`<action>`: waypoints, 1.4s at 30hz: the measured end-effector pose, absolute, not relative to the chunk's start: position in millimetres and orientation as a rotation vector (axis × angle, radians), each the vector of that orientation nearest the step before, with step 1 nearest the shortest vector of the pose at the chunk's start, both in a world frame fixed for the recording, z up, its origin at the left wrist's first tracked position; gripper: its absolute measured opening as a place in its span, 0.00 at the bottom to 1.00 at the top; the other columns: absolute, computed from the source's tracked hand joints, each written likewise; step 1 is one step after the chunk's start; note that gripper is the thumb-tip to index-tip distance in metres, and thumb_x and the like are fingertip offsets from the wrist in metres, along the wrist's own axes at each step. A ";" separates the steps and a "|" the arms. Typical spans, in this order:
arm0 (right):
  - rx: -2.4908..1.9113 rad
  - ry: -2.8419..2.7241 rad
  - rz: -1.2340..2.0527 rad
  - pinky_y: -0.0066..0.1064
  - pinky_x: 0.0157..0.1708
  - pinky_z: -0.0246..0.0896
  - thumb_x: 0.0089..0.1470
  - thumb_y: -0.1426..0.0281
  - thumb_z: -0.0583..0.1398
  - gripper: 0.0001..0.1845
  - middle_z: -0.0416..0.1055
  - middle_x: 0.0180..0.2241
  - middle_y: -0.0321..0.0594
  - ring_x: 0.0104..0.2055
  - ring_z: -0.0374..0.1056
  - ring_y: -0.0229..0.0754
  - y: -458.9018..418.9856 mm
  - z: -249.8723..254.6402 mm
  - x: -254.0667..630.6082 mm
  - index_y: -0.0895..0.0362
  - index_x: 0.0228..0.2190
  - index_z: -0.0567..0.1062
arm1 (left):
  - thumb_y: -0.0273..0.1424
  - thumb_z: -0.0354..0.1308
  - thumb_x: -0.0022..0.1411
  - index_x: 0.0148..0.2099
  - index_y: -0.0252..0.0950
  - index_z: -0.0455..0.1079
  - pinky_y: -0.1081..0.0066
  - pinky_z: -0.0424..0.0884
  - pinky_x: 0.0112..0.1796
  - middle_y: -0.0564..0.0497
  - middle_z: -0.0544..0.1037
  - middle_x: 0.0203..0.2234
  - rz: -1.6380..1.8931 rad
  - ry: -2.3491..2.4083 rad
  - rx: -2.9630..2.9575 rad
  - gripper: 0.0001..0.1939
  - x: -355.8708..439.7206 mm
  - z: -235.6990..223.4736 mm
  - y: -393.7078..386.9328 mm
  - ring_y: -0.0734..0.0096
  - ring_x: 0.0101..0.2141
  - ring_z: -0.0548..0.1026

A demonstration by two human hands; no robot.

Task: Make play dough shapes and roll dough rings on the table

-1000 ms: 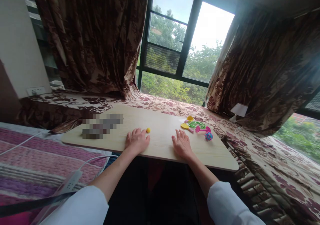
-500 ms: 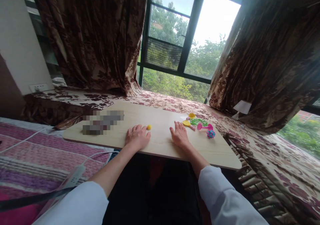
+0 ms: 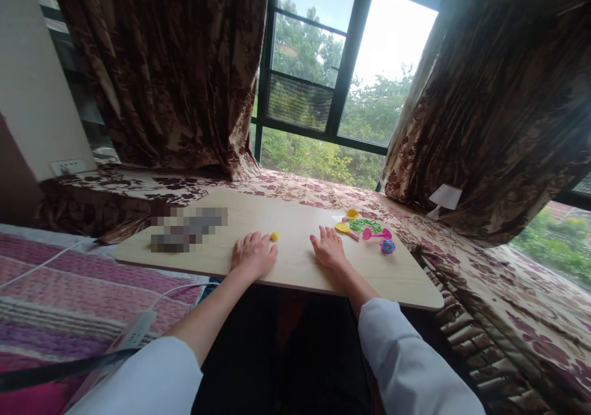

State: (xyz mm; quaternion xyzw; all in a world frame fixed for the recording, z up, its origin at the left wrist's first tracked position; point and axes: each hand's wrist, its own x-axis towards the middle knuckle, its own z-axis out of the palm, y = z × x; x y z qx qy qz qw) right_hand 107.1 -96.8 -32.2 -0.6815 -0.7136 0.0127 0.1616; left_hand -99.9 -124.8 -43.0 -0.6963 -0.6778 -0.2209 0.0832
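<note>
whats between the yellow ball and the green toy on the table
In the head view, running right from the yellow ball: pale tabletop, then the right hand, then a yellow spoon-like piece beside the green toy.

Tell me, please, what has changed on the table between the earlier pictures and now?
The right hand has moved a little to the left, toward the left hand, and slightly forward on the table. Nothing was visibly taken hold of or let go. The left hand stayed beside the small yellow ball; the pink toy and blue-and-pink ball stayed put.
</note>
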 end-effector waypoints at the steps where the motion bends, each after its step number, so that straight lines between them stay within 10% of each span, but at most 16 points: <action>1: -1.943 -2.040 0.041 0.45 0.56 0.30 0.57 0.52 0.37 0.33 0.42 0.61 0.47 0.62 0.33 0.48 -95.2 -31.5 105.9 0.57 0.58 0.47 | 0.40 0.42 0.58 0.48 0.41 0.64 0.60 0.50 0.49 0.46 0.67 0.47 -0.661 -2.022 -2.077 0.19 -100.3 -43.4 -124.6 0.60 0.49 0.60; 42: -2.042 -2.080 0.104 0.47 0.56 0.28 0.54 0.47 0.34 0.37 0.38 0.62 0.46 0.62 0.30 0.47 -120.5 -33.8 102.3 0.55 0.59 0.45 | 0.33 0.43 0.59 0.52 0.36 0.60 0.57 0.47 0.55 0.42 0.64 0.51 -0.969 -1.533 -2.092 0.19 -64.9 -40.5 -165.2 0.60 0.54 0.58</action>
